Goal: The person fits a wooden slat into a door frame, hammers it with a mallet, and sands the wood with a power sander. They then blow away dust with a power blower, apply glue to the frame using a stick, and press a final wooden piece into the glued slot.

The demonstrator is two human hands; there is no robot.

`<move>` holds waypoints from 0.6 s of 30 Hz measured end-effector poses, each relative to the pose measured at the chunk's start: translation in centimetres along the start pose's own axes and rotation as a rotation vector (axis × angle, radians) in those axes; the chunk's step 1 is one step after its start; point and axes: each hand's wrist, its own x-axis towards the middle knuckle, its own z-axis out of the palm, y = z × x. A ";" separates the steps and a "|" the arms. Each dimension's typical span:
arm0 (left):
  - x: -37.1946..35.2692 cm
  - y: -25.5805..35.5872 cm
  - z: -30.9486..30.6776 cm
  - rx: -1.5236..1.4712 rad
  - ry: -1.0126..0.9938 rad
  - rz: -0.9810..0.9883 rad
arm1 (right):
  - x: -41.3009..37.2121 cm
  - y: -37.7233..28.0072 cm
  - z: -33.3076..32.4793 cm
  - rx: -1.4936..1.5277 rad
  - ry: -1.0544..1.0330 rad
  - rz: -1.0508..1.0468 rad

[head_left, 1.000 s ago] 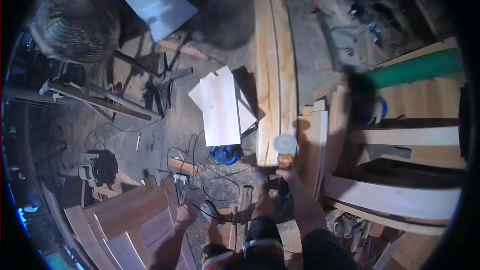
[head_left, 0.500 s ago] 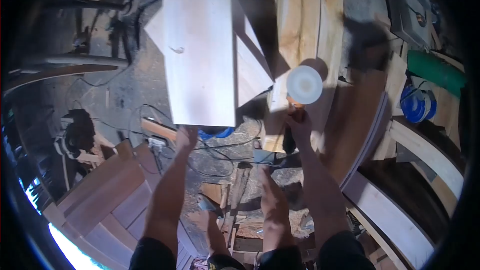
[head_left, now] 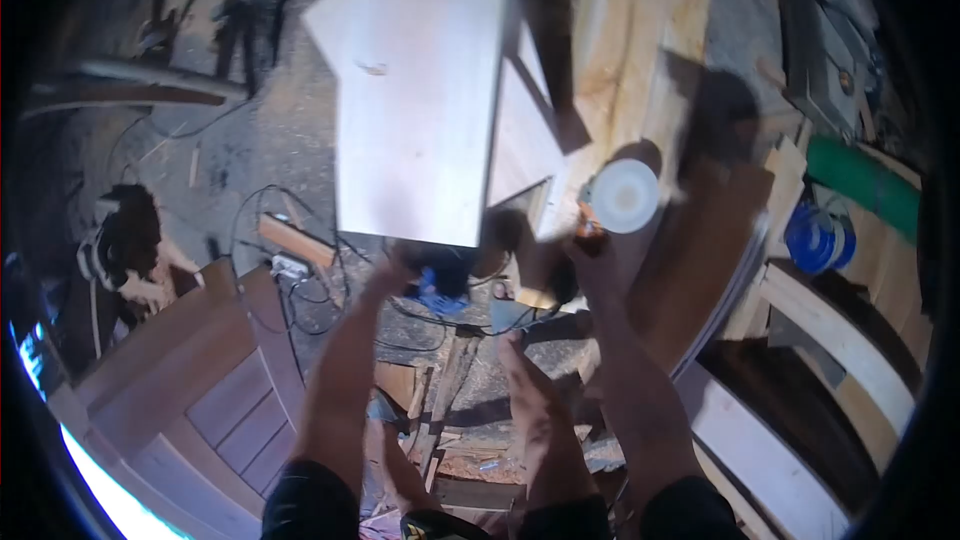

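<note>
My right hand (head_left: 592,255) is closed around an orange and black power tool (head_left: 590,222), which looks like an angle grinder. Its round white disc (head_left: 626,197) faces up, over the edge of the long planks. A pale wooden board (head_left: 420,100) lies on top of other boards, left of the tool. At the board's near edge is my left hand (head_left: 400,265), in shadow and blurred, its fingers hidden. Just below that edge, beside the left hand, shows a blue thing (head_left: 442,292) I cannot make out.
Long planks (head_left: 640,30) stretch away at the back. Black cords (head_left: 405,345) loop over the dusty floor near my bare feet. A panelled wooden door (head_left: 190,380) lies at left. Curved wooden pieces (head_left: 840,305), a blue roll (head_left: 820,237) and a green roll (head_left: 865,185) are at right.
My view has shifted, with floor and door sliding left. My left hand has moved right along the board's near edge. The tool sits slightly farther right and lower, still in my right hand.
</note>
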 end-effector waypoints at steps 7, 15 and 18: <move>-21.2 20.5 3.1 -0.046 0.299 -0.323 | -7.3 -0.2 -6.6 -0.491 -0.004 -0.178; -40.3 29.1 -2.7 -0.304 0.226 -0.031 | -20.7 -13.7 -2.2 -0.031 -0.322 0.327; -47.8 35.9 -7.0 -0.404 0.173 0.025 | -22.0 -16.4 -1.7 0.303 -0.316 0.297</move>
